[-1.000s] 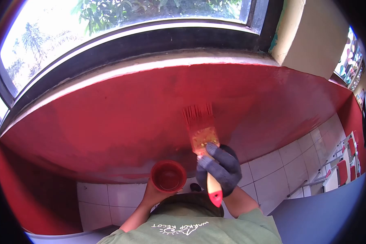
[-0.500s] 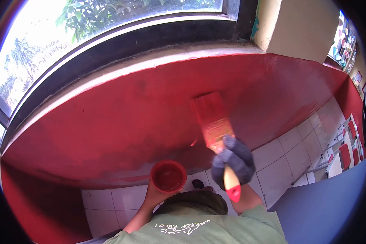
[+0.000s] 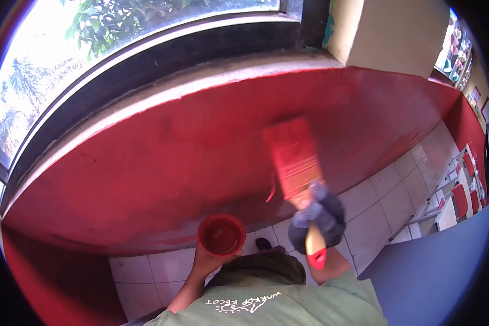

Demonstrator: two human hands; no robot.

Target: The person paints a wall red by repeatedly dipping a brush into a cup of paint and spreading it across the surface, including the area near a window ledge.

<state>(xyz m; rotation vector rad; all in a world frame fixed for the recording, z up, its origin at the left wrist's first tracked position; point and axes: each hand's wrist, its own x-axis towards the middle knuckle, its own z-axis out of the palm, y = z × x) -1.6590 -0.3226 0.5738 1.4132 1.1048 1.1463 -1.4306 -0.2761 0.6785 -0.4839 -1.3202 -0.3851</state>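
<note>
My right hand [image 3: 317, 217], in a dark glove, is closed round the wooden handle of a wide paintbrush [image 3: 298, 157]. The brush's red bristles point up and lie over the red wall [image 3: 146, 157], slightly blurred. Bare and lower down, my left hand [image 3: 209, 262] holds a small red cup [image 3: 221, 234] with red paint inside, close to the wall's foot. The wall shows uneven, darker and greyish patches round the brush and lower down.
Above the wall runs a window ledge [image 3: 201, 81] under a dark window frame [image 3: 163, 62]. White floor tiles [image 3: 364, 209] lie below. At the right are red and white chairs [image 3: 461, 201] and a blue-grey surface [image 3: 434, 261].
My right hand and the brush have moved slightly to the right across the wall. The view has shifted a little, and my left hand still holds the cup.
</note>
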